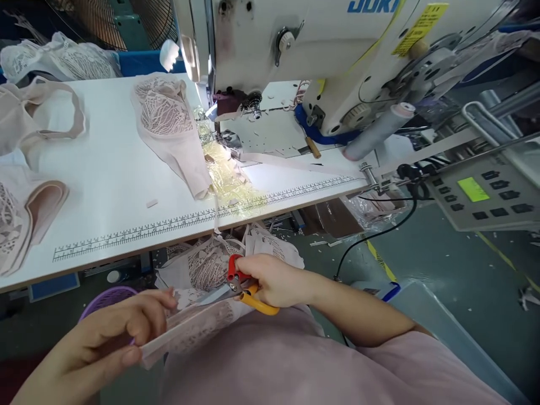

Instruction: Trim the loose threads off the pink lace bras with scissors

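The left hand (122, 332) has a pinching grip, thumb against fingers, on the end of a pale pink lace garment (198, 326); the garment stretches from there toward the right hand (272, 278), in front of the person's pink top (274, 360) and below the front edge of the white bench (101, 169); the right grip is closed around the red and orange handles of a pair of scissors (237, 285), their blades lying along the lace and pointing toward the left hand; whether the blades are parted, I cannot tell.

Just beyond the scissors hangs more lace fabric (206, 264), near the bench edge; whether it is one piece with the held garment is unclear; a purple basket (105, 296) shows partly behind the left hand.

On the bench, a printed ruler (169, 228) runs along the front; a lace bra cup (169, 118) lies just left of the JUKI sewing machine (320, 34), beside crumpled yellowish film (230, 174); further bra pieces (25, 219) lie at the far left; a pale tape (287, 161) runs rightward from the needle area, and a control panel (485, 191) with a lit green display stands at the right.
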A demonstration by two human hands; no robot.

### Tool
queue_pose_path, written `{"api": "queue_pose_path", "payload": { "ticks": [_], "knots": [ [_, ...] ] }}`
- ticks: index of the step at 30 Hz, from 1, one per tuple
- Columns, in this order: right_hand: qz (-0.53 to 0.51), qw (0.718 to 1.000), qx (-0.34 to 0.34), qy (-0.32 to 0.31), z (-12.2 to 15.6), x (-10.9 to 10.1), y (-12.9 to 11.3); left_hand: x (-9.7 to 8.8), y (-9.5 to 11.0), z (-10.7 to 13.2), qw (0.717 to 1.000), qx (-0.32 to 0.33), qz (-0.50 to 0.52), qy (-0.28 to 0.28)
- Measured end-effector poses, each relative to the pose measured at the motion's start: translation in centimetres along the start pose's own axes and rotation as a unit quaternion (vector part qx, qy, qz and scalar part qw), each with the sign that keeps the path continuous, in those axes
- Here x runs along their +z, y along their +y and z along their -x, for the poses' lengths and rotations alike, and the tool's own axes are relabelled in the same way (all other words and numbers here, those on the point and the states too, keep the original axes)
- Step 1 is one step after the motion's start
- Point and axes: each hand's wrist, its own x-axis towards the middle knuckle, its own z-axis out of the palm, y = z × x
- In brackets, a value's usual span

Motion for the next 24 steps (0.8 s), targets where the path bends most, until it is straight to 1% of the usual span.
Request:
{"api": "queue_pose_path", "payload": {
  "ticks": [1, 2, 3, 6, 8, 10, 13, 16, 19, 21, 23, 24],
  "knots": [
    [-0.003, 1.000, -0.002, 0.001, 0.2, 0.0, 0.0, 0.2, 0.3, -0.1, 0.999, -0.014, 0.036, -0.010],
    [-0.006, 1.000, -0.003, 0.004, 0.4, 0.1, 0.1, 0.2, 0.6, -0.3, 0.998, -0.028, 0.052, -0.017],
    [-0.007, 1.000, -0.005, 0.008, 0.6, 0.2, 0.1, 0.2, 0.8, -0.5, 0.998, -0.037, 0.040, -0.020],
    [0.008, 1.000, -0.008, 0.027, 1.0, 0.6, 0.0, 0.1, 1.1, -1.0, 0.998, -0.038, -0.039, -0.025],
    [0.029, 0.999, -0.015, 0.043, 1.3, 0.8, -0.1, 0.0, 0.9, -1.2, 0.997, -0.054, -0.034, -0.040],
    [0.033, 0.998, -0.022, 0.051, 1.6, 1.0, -0.1, 0.2, 0.6, -1.0, 0.995, -0.086, -0.010, -0.041],
    [0.001, 0.999, -0.015, 0.044, 2.0, 1.3, 0.1, 0.9, 0.8, -0.6, 0.993, -0.118, 0.015, -0.002],
    [-0.024, 0.999, 0.008, 0.041, 2.5, 1.5, 0.5, 2.3, 1.7, -0.6, 0.989, -0.117, 0.074, 0.053],
    [-0.054, 0.997, 0.033, 0.038, 3.1, 1.7, 1.0, 4.3, 2.9, -0.9, 0.976, -0.101, 0.161, 0.110],
    [-0.042, 0.997, 0.044, 0.043, 3.4, 1.6, 1.2, 5.6, 3.4, -1.3, 0.966, -0.087, 0.189, 0.151],
    [-0.005, 0.998, 0.044, 0.046, 3.7, 1.0, 1.3, 6.8, 3.8, -1.9, 0.964, -0.047, 0.193, 0.175],
    [0.013, 0.998, 0.040, 0.044, 3.8, 0.6, 1.2, 7.3, 3.9, -2.2, 0.967, -0.020, 0.191, 0.170]
  ]
}}
